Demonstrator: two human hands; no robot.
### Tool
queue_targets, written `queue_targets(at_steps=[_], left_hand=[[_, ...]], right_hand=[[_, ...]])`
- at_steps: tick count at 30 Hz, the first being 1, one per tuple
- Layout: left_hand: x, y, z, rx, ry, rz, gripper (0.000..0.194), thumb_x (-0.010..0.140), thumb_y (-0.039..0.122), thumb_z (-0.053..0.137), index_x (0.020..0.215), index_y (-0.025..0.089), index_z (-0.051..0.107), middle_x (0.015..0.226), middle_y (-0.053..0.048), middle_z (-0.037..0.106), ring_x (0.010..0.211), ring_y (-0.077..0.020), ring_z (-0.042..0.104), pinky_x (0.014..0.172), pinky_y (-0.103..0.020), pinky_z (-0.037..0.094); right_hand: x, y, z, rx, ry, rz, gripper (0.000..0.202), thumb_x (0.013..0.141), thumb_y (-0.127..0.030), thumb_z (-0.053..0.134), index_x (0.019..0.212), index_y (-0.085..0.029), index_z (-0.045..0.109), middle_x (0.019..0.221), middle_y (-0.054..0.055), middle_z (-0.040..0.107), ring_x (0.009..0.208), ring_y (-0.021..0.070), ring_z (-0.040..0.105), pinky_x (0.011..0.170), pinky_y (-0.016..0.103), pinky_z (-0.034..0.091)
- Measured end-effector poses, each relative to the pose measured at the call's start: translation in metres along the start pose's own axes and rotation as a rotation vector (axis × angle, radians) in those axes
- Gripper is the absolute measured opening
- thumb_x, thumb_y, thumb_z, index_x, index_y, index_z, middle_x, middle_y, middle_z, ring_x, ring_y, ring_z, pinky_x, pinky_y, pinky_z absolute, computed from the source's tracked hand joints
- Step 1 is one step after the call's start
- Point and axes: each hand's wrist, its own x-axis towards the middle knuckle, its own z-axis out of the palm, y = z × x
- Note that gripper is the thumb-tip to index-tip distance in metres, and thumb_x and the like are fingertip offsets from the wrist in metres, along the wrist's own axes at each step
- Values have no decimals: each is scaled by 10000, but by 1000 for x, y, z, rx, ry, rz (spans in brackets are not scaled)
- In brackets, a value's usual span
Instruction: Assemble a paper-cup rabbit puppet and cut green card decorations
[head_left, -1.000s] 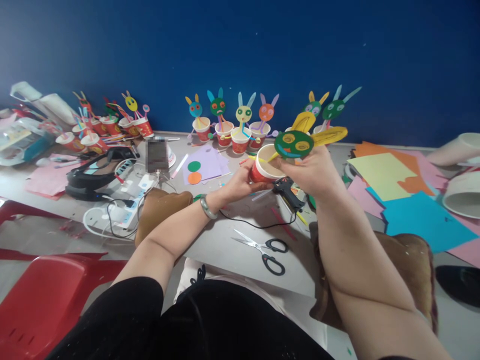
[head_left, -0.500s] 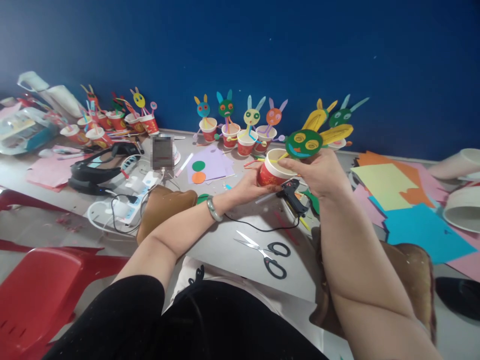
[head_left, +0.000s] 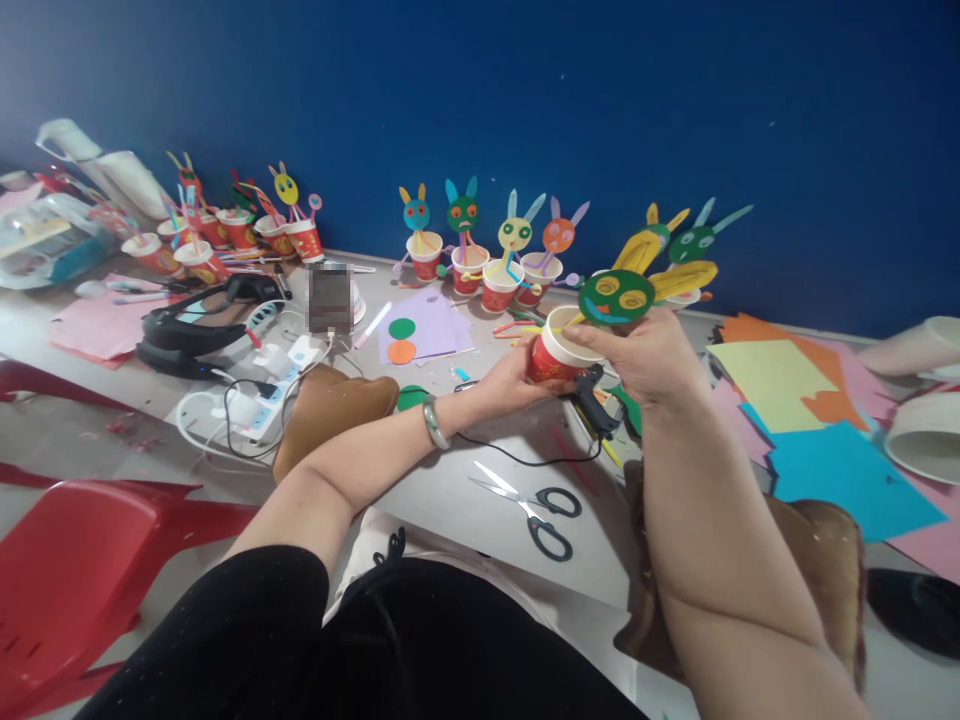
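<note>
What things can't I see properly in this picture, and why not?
- Orange-eared bunny, head view: face mostly hidden behind a yellow ear of the green bunny.
- Glue gun, head view: front end hidden by the red cup and left hand.
- Gadget, head view: blurry squares cover its front.
- Red chair, head view: cut off by the left edge.

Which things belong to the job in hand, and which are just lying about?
Job in hand: red paper cup, green rabbit face; likely glue gun, scissors, blue paper.

Apparently lying about: red plastic chair, black headset, brown cushion.
</note>
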Motion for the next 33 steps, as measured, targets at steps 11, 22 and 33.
queue_targets(at_steps=[11, 22, 33], left_hand=[[-8, 6, 8, 14, -30, 38, 695, 886, 696, 826, 1336, 195, 651, 1390, -172, 727, 1341, -382, 672, 1220, -626, 546], [-3, 3, 0, 108, 12, 104, 781, 822, 761, 852, 1346, 221, 639, 1465, -183, 680, 1411, -423, 617, 1294, -664, 461], [-1, 9, 0, 16, -49, 50, 708, 858, 747, 833, 1251, 183, 664, 1355, -174, 736, 1246, -377, 701, 1186, -629, 563]], right_hand=[[-3, -2, 2, 38, -9, -6, 317, 659, -432, 983, 903, -296, 834, 1044, 81, 872, 1071, 407, 811, 1045, 667, 632], [0, 4, 4, -27, 42, -110, 280, 683, -434, 978, 881, -302, 830, 1011, 48, 874, 1024, 389, 825, 1014, 600, 662], [1, 3, 9, 130, 18, 39, 395, 568, -426, 1016, 872, -253, 833, 1021, 81, 870, 1000, 375, 823, 985, 560, 673]])
